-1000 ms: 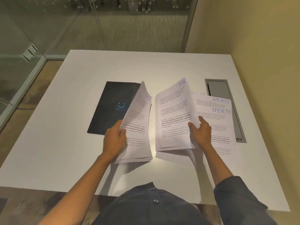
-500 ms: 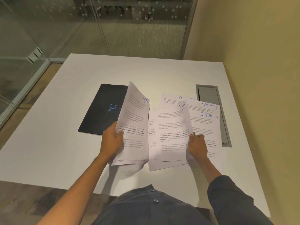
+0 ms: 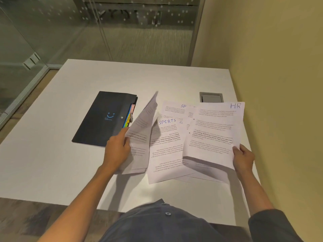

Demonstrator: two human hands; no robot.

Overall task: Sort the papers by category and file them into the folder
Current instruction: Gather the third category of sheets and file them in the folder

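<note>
My left hand (image 3: 118, 149) grips a small stack of printed papers (image 3: 142, 135), tilted up on edge so the sheets face right. My right hand (image 3: 243, 157) holds a sheet headed "HR" (image 3: 215, 133) by its lower right edge, lifted above the table. Under and between them lie sheets headed "SPORTS" (image 3: 167, 145), spread flat on the white table (image 3: 52, 154). A black folder (image 3: 103, 119) with a blue smiley lies closed to the left of the papers, with coloured tabs showing at its right edge.
A grey cable hatch (image 3: 211, 97) is set into the table behind the papers. A yellow wall runs along the right side. Glass partitions stand behind and to the left of the table.
My right hand has carried the HR sheet out to the right, uncovering the SPORTS sheets. The stack in my left hand has tilted more on edge.
</note>
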